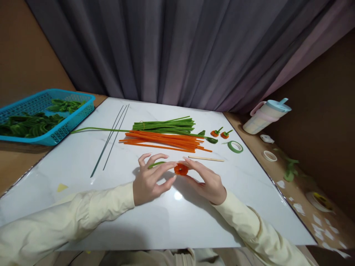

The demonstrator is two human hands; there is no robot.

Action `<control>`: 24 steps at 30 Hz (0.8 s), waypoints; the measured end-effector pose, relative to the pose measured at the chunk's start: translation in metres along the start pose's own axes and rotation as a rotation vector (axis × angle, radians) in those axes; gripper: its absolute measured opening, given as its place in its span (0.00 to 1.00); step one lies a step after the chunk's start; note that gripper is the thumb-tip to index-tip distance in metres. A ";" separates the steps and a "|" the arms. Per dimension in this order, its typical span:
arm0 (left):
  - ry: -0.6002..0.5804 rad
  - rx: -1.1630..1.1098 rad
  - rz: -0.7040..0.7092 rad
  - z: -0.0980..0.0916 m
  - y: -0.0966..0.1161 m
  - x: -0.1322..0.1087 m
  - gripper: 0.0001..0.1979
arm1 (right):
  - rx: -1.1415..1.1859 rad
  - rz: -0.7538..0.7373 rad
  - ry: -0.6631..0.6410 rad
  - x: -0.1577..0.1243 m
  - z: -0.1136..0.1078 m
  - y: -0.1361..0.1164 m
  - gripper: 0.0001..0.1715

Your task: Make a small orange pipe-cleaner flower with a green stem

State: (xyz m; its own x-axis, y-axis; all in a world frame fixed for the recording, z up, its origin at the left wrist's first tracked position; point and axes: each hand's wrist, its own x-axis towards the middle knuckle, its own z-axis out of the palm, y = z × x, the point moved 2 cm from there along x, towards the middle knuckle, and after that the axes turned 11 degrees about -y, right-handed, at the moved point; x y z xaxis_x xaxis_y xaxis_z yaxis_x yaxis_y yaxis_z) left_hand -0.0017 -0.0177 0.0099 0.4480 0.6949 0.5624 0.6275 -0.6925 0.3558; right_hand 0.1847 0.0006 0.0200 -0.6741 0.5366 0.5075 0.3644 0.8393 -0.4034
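Observation:
Both hands meet over the white board [83, 162]. My right hand [206, 181] pinches a small orange pipe-cleaner coil [181, 169] between thumb and fingers. My left hand [151, 177] holds the green stem [156, 164] that runs from the coil, fingers curled around it. Behind the hands lie a bundle of orange pipe cleaners [166, 140], a bundle of green pipe cleaners [166, 126] and a thin wooden stick [206, 159]. Two finished orange pieces with green stems [221, 133] sit at the far right of the bundles.
A blue basket [63, 127] of green pipe-cleaner leaves stands at the left. Thin green wires [111, 138] lie on the board. A roll of green tape [235, 146], a white tape roll [269, 156] and a lidded cup [266, 115] are at the right.

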 end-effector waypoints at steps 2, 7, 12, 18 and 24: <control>0.004 -0.118 -0.065 -0.004 -0.001 0.002 0.14 | -0.144 -0.030 0.010 0.000 -0.007 0.005 0.36; 0.040 -0.795 -0.505 -0.008 -0.004 0.006 0.11 | -0.653 -0.127 0.009 -0.003 -0.023 0.004 0.32; -0.141 -1.259 -0.820 0.006 0.002 0.007 0.17 | -0.723 -0.369 -0.134 -0.001 -0.013 -0.014 0.18; -0.258 -1.371 -0.940 0.014 0.003 0.005 0.18 | -0.703 -0.440 -0.092 0.001 0.004 -0.018 0.13; -0.336 -1.465 -0.906 0.018 0.003 0.007 0.16 | -0.614 -0.499 -0.138 -0.002 0.016 -0.016 0.15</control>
State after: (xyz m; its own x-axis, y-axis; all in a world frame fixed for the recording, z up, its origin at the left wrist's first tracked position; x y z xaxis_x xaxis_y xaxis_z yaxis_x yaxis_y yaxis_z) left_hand 0.0146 -0.0108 0.0017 0.5322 0.8013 -0.2734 -0.2241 0.4447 0.8672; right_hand 0.1701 -0.0157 0.0133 -0.9094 0.1036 0.4028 0.2605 0.8969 0.3573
